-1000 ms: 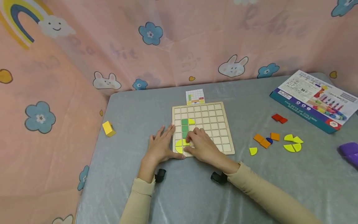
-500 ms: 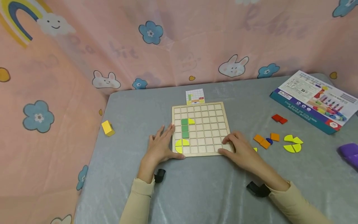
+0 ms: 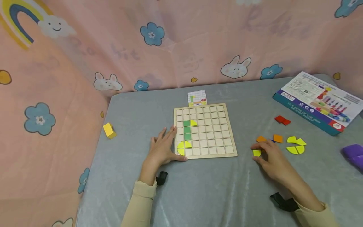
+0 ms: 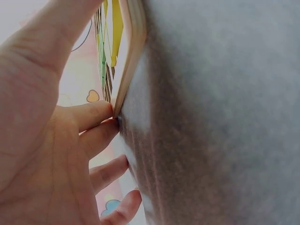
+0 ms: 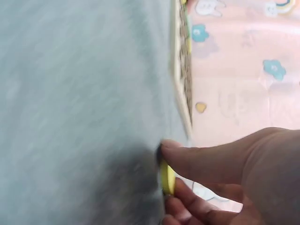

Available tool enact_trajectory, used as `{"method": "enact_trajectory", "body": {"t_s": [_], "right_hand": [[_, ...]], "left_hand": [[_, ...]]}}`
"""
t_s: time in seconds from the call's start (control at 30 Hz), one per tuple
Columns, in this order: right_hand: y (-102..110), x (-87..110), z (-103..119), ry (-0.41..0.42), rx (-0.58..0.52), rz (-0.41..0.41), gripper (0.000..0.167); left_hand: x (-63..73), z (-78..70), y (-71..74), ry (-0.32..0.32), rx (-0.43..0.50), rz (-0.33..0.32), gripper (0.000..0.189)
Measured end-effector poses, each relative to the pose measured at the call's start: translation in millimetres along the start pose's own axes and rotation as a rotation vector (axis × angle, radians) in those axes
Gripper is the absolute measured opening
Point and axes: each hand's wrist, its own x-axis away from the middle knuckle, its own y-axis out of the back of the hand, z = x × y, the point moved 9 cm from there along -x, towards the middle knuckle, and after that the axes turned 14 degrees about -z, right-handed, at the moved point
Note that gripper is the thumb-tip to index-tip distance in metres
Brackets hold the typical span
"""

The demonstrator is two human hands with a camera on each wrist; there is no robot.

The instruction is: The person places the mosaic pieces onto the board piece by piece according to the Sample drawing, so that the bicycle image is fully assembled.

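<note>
My left hand lies spread at the lower left corner of a wooden grid board. Its fingers touch the left edge and its thumb the front edge. In the left wrist view, fingertips meet the board's rim. Three green square tiles and several yellow quarter-circle tiles sit in the board's cells. To the right of the board, my right hand pinches a yellow quarter-circle tile at the tabletop. The right wrist view shows this tile between thumb and fingers.
A small pattern card lies behind the board. Orange squares, red pieces and more yellow quarters lie right. Beyond them are a box and a purple object. A yellow block stands far left.
My right hand has moved right, from the board's lower left cells past its right edge to the yellow tile on the table. The left hand has stayed at the board's corner.
</note>
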Motion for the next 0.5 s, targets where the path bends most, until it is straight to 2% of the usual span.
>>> {"method": "enact_trajectory", "body": {"t_s": [0.23,0.37,0.5], "right_hand": [[6,-3.6,2,-0.003,0.009,-0.066,0.018],[2,-5.3,18,0.042,-0.013,-0.126,0.012],[-9,-6.0,38,0.081,-0.058,-0.14,0.012]], "left_hand": [[-0.1,-0.2,1.2,0.0,-0.001,0.007,0.132],[0.1,-0.8,1.6,-0.001,0.004,0.008,0.132],[0.3,-0.8,1.0,-0.002,0.007,0.01,0.132]]}}
